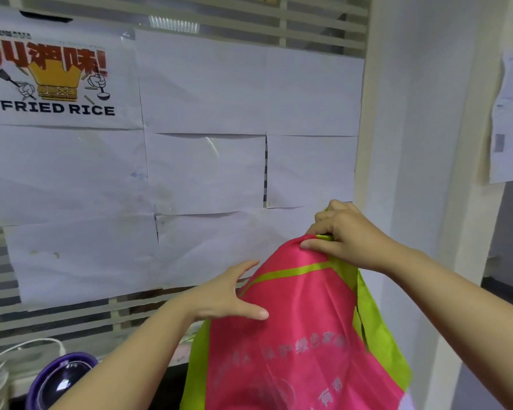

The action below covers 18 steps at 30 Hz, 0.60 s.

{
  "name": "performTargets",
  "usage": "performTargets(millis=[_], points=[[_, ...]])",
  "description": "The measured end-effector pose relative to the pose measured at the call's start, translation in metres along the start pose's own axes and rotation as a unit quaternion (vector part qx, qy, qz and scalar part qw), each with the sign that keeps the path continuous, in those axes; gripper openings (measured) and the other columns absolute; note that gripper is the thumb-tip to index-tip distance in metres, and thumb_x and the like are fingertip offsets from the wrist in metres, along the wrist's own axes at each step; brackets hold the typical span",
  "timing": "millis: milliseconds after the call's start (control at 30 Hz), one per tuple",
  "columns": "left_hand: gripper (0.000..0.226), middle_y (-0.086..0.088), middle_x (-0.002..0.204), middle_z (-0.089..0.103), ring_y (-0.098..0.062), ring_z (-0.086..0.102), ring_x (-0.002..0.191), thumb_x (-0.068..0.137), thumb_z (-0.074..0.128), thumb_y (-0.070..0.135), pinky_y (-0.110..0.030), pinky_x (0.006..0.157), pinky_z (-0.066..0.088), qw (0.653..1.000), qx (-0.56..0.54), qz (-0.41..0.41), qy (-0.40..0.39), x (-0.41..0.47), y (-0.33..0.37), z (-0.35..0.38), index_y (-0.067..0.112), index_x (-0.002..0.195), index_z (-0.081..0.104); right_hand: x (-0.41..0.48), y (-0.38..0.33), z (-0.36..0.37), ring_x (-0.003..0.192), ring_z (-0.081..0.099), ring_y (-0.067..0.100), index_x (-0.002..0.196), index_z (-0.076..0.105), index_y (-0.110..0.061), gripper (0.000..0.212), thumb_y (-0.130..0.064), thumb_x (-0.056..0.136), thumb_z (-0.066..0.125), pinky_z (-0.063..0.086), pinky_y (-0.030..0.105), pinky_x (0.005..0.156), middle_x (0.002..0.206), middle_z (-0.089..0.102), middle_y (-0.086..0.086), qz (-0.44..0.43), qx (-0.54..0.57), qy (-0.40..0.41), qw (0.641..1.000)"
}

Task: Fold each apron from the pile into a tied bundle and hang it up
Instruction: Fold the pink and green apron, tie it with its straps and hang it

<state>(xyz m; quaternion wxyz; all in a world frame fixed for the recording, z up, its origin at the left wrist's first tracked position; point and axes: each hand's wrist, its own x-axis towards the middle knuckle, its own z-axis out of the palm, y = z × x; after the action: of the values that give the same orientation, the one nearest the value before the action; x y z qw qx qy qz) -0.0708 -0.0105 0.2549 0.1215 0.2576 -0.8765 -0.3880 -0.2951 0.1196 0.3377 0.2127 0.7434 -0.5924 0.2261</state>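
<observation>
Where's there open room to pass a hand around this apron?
Open space lies between the left hand and right hand, above the apron, and beside the white pillar. Lower left is crowded: purple round object, white cable.

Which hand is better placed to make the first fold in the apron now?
Probably the left hand: it lies open against the pink apron, free to sweep its edge across. The right hand grips the apron's top and holds it up.
</observation>
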Motion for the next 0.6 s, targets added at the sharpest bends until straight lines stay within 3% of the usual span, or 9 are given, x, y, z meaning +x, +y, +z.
performTargets(millis=[67, 167, 267, 367, 433, 533, 600], points=[[0.073, 0.02, 0.138, 0.044, 0.009, 0.045, 0.121, 0.074, 0.082, 0.035, -0.013, 0.1, 0.036, 0.999, -0.018, 0.033, -0.026, 0.007, 0.016, -0.002, 0.036, 0.134, 0.042, 0.001, -0.008, -0.005, 0.074, 0.032, 0.005, 0.089, 0.075, -0.032, 0.053, -0.067, 0.079, 0.036, 0.023, 0.028, 0.073, 0.06, 0.038, -0.02, -0.018, -0.004, 0.01, 1.0], [0.052, 0.006, 0.12, 0.066, -0.009, 0.062, 0.111, 0.075, 0.081, 0.029, -0.032, 0.1, 0.048, 0.995, -0.06, 0.037, -0.066, 0.015, 0.022, -0.002, 0.023, 0.122, 0.059, -0.002, -0.01, -0.011, 0.076, 0.034, 0.01, 0.086, 0.075, -0.031, 0.051, -0.065, 0.08, 0.039, 0.029, 0.03, 0.076, 0.06, 0.038, -0.021, -0.019, -0.002, 0.023, 1.0], [0.04, 0.002, 0.111, 0.071, -0.017, 0.067, 0.105, 0.075, 0.079, 0.028, -0.037, 0.098, 0.05, 0.992, -0.067, 0.015, -0.102, 0.019, 0.016, 0.003, 0.02, 0.112, 0.069, -0.008, -0.001, -0.018, 0.074, 0.035, 0.008, 0.082, 0.074, -0.031, 0.052, -0.069, 0.077, 0.039, 0.031, 0.028, 0.076, 0.061, 0.043, -0.019, 0.008, -0.006, 0.024, 1.0], [0.033, 0.002, 0.105, 0.073, -0.016, 0.068, 0.1, 0.07, 0.079, 0.033, -0.034, 0.096, 0.051, 0.991, -0.066, 0.005, -0.117, 0.018, 0.015, 0.005, 0.022, 0.1, 0.074, -0.015, 0.013, -0.021, 0.075, 0.039, 0.003, 0.077, 0.071, -0.03, 0.048, -0.075, 0.071, 0.055, 0.029, 0.026, 0.074, 0.063, 0.048, -0.017, 0.065, -0.015, 0.023, 0.998], [0.027, 0.001, 0.097, 0.073, -0.014, 0.068, 0.092, 0.071, 0.078, 0.03, -0.032, 0.091, 0.052, 0.99, -0.077, 0.011, -0.115, 0.015, 0.018, 0.002, 0.018, 0.095, 0.073, -0.021, 0.027, -0.019, 0.076, 0.039, 0.004, 0.078, 0.07, -0.03, 0.04, -0.068, 0.07, 0.063, 0.027, 0.026, 0.074, 0.068, 0.053, -0.014, 0.118, -0.024, 0.01, 0.993], [0.033, -0.002, 0.088, 0.068, -0.016, 0.061, 0.078, 0.07, 0.076, 0.027, -0.03, 0.072, 0.048, 0.987, -0.077, 0.011, -0.14, 0.008, 0.027, 0.001, 0.011, 0.097, 0.064, -0.033, 0.045, -0.013, 0.077, 0.039, 0.005, 0.079, 0.069, -0.029, 0.035, -0.063, 0.072, 0.065, 0.027, 0.025, 0.073, 0.072, 0.052, -0.012, 0.188, -0.023, -0.018, 0.982], [0.037, -0.013, 0.097, 0.068, -0.026, 0.061, 0.084, 0.076, 0.072, 0.023, -0.038, 0.075, 0.049, 0.984, -0.048, -0.003, -0.173, 0.005, 0.033, 0.002, 0.006, 0.107, 0.063, -0.039, 0.051, -0.01, 0.082, 0.042, 0.009, 0.078, 0.069, -0.029, 0.036, -0.064, 0.072, 0.064, 0.029, 0.025, 0.072, 0.074, 0.054, -0.009, 0.214, -0.018, -0.027, 0.976]])
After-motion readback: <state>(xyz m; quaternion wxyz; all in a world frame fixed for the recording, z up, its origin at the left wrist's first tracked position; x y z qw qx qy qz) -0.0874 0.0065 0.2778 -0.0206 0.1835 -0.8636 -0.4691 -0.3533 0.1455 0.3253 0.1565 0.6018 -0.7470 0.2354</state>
